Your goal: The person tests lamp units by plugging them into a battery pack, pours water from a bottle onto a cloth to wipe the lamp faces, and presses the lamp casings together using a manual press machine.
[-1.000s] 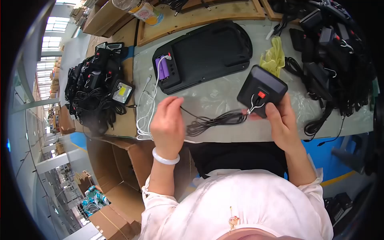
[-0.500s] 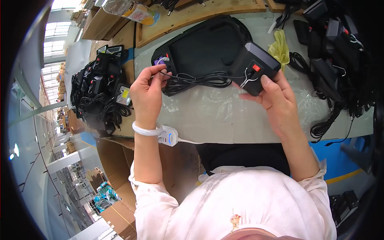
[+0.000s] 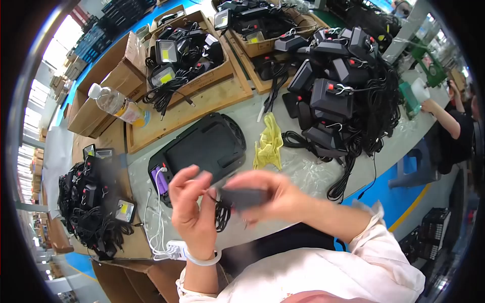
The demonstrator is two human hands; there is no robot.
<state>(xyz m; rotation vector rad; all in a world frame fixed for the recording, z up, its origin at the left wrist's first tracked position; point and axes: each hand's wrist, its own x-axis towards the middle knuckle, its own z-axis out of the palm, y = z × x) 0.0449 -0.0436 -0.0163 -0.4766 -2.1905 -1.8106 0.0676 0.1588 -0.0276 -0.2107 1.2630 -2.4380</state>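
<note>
In front of my body, my right hand (image 3: 275,194) is closed around a small black floodlight (image 3: 245,198), turned edge-on and blurred by motion. A coil of its black cable (image 3: 222,216) hangs below. Beside it my left hand (image 3: 194,207) is raised, thumb and fingertips together on the thin cable near the lamp. Behind the hands lies a black plastic case (image 3: 202,149). At its left end sits a purple block (image 3: 160,180) with a white lead plugged in. The cable's plug cannot be made out.
Floodlights with cables are heaped at right (image 3: 331,98) and at left (image 3: 86,202). Cartons of lamps (image 3: 222,68) stand at the back. A drink bottle (image 3: 118,105), a yellow cloth (image 3: 269,144) and a white power strip (image 3: 176,249) are nearby. Another person (image 3: 452,131) is at far right.
My view has swung up and right, showing more of the bench. The floodlight has left the black case's side, turned edge-on and come close to my left hand. My left hand has left the purple block.
</note>
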